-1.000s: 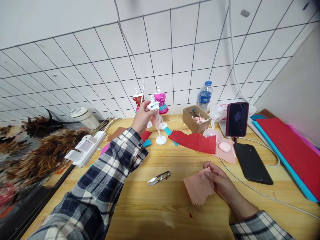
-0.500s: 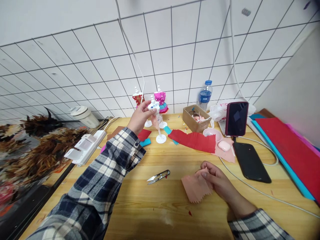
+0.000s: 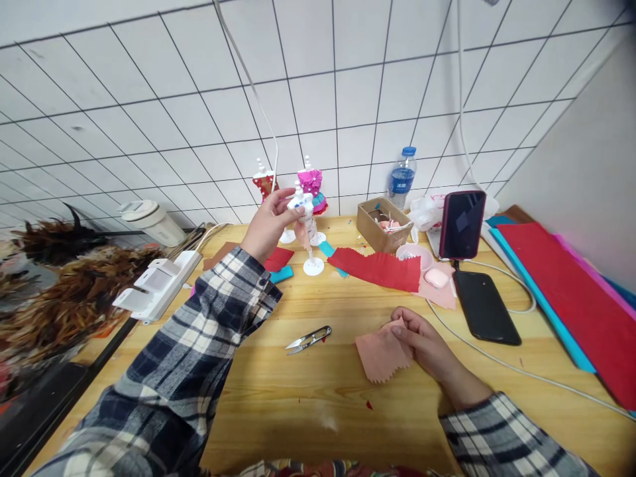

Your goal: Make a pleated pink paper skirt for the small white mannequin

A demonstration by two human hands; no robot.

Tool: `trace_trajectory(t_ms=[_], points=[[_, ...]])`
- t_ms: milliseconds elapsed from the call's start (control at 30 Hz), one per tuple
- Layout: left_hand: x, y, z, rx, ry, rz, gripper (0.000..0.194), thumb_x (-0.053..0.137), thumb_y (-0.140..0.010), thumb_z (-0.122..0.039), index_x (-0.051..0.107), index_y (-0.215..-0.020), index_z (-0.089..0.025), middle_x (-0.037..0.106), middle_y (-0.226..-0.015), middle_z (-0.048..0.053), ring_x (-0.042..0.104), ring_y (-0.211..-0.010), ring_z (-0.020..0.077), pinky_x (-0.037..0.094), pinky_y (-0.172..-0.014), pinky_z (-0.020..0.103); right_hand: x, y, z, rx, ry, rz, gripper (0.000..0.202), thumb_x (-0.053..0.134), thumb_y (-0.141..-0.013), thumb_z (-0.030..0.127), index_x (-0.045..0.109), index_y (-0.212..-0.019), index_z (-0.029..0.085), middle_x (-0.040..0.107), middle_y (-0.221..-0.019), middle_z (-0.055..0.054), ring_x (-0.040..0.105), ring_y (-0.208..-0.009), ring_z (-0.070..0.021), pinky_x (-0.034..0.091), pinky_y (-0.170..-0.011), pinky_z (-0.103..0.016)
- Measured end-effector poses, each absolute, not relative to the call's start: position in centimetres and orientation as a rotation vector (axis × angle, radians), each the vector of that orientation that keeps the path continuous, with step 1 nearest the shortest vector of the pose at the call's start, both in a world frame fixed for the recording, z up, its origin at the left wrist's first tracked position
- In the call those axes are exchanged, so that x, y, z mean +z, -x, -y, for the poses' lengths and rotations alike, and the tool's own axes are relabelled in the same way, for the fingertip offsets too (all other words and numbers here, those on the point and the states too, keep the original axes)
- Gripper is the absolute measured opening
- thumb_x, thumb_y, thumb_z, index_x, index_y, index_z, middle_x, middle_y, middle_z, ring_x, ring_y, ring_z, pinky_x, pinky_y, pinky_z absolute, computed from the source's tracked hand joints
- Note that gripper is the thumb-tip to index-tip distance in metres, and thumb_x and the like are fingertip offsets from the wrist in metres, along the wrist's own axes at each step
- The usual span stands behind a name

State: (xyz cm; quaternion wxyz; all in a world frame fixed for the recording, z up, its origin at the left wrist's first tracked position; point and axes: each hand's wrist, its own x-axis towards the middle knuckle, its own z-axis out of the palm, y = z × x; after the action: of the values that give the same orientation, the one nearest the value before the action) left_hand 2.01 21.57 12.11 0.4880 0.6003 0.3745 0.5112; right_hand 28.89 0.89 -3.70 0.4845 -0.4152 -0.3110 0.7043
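White dress form is held at the torso by the left hand, toward the back edge of the wooden tabletop, left of centre; its base appears to be on the wood. Pink toothed-edge fabric is pinched in the right hand, nearer the front edge. Both grips unchanged over the last second, only the view has shifted; work looks paused (judgement, not a reading). Snips are left unheld between the hands.

Containers: cardboard box, open, near the back edge, pink scraps inside. Pink bowl is set just beside it, pale contents, can't be identified. Bottle is capped, lidded cup is shut near the back-left corner; cup contents hidden.
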Motion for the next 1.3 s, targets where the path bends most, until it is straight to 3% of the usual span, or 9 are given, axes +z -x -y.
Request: trace_trajectory(t_ms=[200, 333, 433, 500, 667, 767, 967, 1133, 1300], points=[[10.1, 0.0, -13.3, 1.094, -1.806, -1.34, 0.079, 0.077, -0.074, -0.032, 0.036, -0.142, -0.022, 0.044, -0.148, 0.016, 0.041, -0.139, 0.0305, 0.036, -0.113, 0.051, -2.2, -29.7, -0.7, 1.375, 1.2, 0.754, 0.039, 0.079, -0.075, 0.047, 0.053, -0.09, 0.023, 0.061, -0.066, 0.004, 0.055, -0.056, -0.0119, 0.04, -0.052, -0.021], [5.5, 1.5, -6.1, 0.49, -2.341, -1.199, 0.025, 0.061, -0.089, -0.029, 0.063, -0.115, -0.028, 0.065, -0.117, 0.008, 0.061, -0.111, 0.0254, 0.048, -0.097, 0.044, 1.1, -29.8, -0.3, 0.681, 1.349, 1.091, 0.02, 0.065, -0.089, 0.041, 0.053, -0.089, 0.025, 0.068, -0.082, -0.003, 0.066, -0.077, -0.0195, 0.046, -0.062, -0.026], [2.5, 2.0, -4.1, 0.138, -2.471, -1.371, 0.027, 0.066, -0.086, -0.028, 0.067, -0.113, -0.025, 0.068, -0.107, 0.008, 0.063, -0.101, 0.0281, 0.049, -0.087, 0.044, 2.8, -28.5, -0.6, 0.332, 1.361, 1.572, 0.012, 0.063, -0.09, 0.033, 0.057, -0.085, 0.025, 0.072, -0.111, -0.008, 0.066, -0.109, -0.0268, 0.05, -0.083, -0.035], [1.4, 1.8, -4.3, 0.046, -2.525, -1.383, 0.021, 0.064, -0.088, -0.026, 0.069, -0.108, -0.025, 0.07, -0.1, 0.006, 0.064, -0.098, 0.0264, 0.046, -0.085, 0.043, 3.0, -27.4, -0.8, 0.24, 1.353, 1.728, 0.01, 0.061, -0.091, 0.031, 0.057, -0.086, 0.025, 0.071, -0.121, -0.009, 0.064, -0.116, -0.0275, 0.05, -0.09, -0.037], [-0.1, -2.2, -7.0, 0.157, -2.685, -1.166, 0.013, 0.061, -0.091, -0.027, 0.072, -0.097, -0.024, 0.071, -0.092, 0.005, 0.063, -0.095, 0.0235, 0.041, -0.089, 0.042, 1.8, -26.0, -0.4, 0.402, 1.495, 1.57, 0.016, 0.058, -0.093, 0.038, 0.053, -0.086, 0.025, 0.072, -0.12, -0.011, 0.069, -0.106, -0.0273, 0.053, -0.081, -0.036], [-1.2, -6.1, -9.1, 0.254, -2.704, -1.131, 0.019, 0.054, -0.094, -0.023, 0.07, -0.104, -0.025, 0.071, -0.098, 0.006, 0.062, -0.099, 0.0224, 0.04, -0.092, 0.041, 1.8, -26.3, 0.2, 0.407, 1.48, 1.462, 0.016, 0.057, -0.094, 0.037, 0.053, -0.087, 0.024, 0.072, -0.118, -0.013, 0.07, -0.103, -0.0277, 0.053, -0.081, -0.038], [-0.9, -6.8, -11.1, 0.66, -2.569, -1.304, 0.04, 0.05, -0.097, -0.036, 0.056, -0.134, -0.022, 0.064, -0.126, 0.012, 0.057, -0.116, 0.0255, 0.045, -0.098, 0.044, 2.1, -27.3, 1.2, -0.206, 1.364, 1.643, 0.011, 0.069, -0.085, 0.021, 0.064, -0.093, 0.024, 0.068, -0.115, -0.011, 0.064, -0.108, -0.0281, 0.047, -0.096, -0.044], [0.3, 1.0, -9.9, 0.894, -2.465, -1.421, 0.028, 0.046, -0.098, -0.03, 0.072, -0.107, -0.024, 0.071, -0.105, 0.008, 0.063, -0.102, 0.022, 0.049, -0.093, 0.04, 0.4, -24.1, -1.1, -0.119, 1.05, 2.263, 0.027, 0.054, -0.091, 0.009, 0.064, -0.111, 0.024, 0.072, -0.112, -0.008, 0.064, -0.107, -0.0236, 0.047, -0.097, -0.041], [0.2, 9.6, -7.7, 0.915, -2.378, -1.694, 0.02, 0.056, -0.092, -0.033, 0.076, -0.094, -0.027, 0.072, -0.091, 0.008, 0.063, -0.089, 0.0261, 0.049, -0.086, 0.046, -0.9, -19.6, -3.5, 0.019, 0.96, 2.416, 0.029, 0.044, -0.091, 0.004, 0.064, -0.104, 0.021, 0.074, -0.109, -0.009, 0.066, -0.103, -0.0254, 0.044, -0.098, -0.045]])
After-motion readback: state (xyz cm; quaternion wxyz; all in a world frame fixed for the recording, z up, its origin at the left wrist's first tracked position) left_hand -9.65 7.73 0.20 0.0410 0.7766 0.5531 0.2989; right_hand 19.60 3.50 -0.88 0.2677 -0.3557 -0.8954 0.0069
